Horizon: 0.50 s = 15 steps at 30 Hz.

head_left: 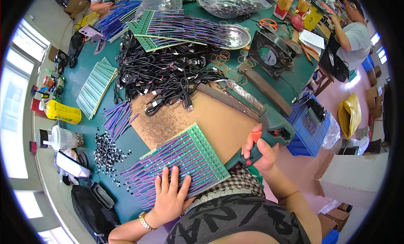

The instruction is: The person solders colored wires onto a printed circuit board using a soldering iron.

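Observation:
My left hand (170,200) lies flat, fingers spread, on a green circuit board panel (210,157) carrying rows of purple and blue wires. The panel rests at the table's near edge, partly over a brown board (210,126). My right hand (263,155) is closed around the grip of a dark green pistol-grip tool (275,128). Something orange-red shows by its fingers. The tool's front end meets dark metal bars (229,101); whether it rests on them I cannot tell. Small black parts (107,153) and loose purple wires (118,120) lie left of the panel.
Black cables (160,71) are heaped ahead, with wired panels (181,27) behind them. A black fan (271,52) stands at right. Bare panels (97,88), a yellow bottle (63,112), a cup (63,139) and a phone (72,165) line the left. Another person (351,42) sits far right.

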Available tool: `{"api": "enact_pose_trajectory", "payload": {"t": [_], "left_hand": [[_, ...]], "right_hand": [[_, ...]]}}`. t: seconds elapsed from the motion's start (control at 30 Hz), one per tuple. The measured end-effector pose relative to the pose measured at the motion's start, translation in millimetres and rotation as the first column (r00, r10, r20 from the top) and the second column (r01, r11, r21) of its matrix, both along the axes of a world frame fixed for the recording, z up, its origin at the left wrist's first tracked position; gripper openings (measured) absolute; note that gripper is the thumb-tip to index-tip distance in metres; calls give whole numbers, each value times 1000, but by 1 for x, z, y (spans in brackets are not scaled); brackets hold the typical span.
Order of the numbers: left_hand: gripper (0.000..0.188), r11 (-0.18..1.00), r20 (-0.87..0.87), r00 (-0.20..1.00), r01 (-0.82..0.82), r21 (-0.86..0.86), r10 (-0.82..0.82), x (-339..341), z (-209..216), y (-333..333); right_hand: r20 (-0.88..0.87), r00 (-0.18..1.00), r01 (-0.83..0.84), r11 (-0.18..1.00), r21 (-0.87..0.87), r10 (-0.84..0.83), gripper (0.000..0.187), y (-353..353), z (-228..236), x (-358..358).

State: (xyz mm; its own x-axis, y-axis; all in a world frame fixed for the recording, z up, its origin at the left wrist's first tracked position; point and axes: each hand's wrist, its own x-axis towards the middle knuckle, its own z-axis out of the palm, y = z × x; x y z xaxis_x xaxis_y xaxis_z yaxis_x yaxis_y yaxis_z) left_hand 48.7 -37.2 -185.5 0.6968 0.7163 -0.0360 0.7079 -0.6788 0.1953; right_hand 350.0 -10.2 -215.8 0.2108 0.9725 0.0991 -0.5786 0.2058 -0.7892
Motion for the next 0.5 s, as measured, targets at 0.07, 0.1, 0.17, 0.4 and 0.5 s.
{"api": "enact_pose_trajectory", "payload": {"t": [0.07,0.1,0.17,0.4,0.5], "left_hand": [[76,998,33,998,46,31,-47,-6,-3,-4],[69,993,62,993,96,64,-100,-7,-2,-5],[56,988,94,990,90,128,-102,-6,5,-2],[28,918,-42,952,302,256,-302,-17,109,44],[30,913,21,979,181,367,-203,-26,142,65]], "right_hand": [[-68,998,-14,999,-32,12,31,6,1,-3],[-66,998,-20,999,-34,18,31,8,1,-3],[-47,999,-13,999,-49,11,31,12,-1,-4],[-104,994,17,998,-68,-24,32,15,-8,0],[-80,996,36,998,-56,-40,32,11,-6,2]]}}
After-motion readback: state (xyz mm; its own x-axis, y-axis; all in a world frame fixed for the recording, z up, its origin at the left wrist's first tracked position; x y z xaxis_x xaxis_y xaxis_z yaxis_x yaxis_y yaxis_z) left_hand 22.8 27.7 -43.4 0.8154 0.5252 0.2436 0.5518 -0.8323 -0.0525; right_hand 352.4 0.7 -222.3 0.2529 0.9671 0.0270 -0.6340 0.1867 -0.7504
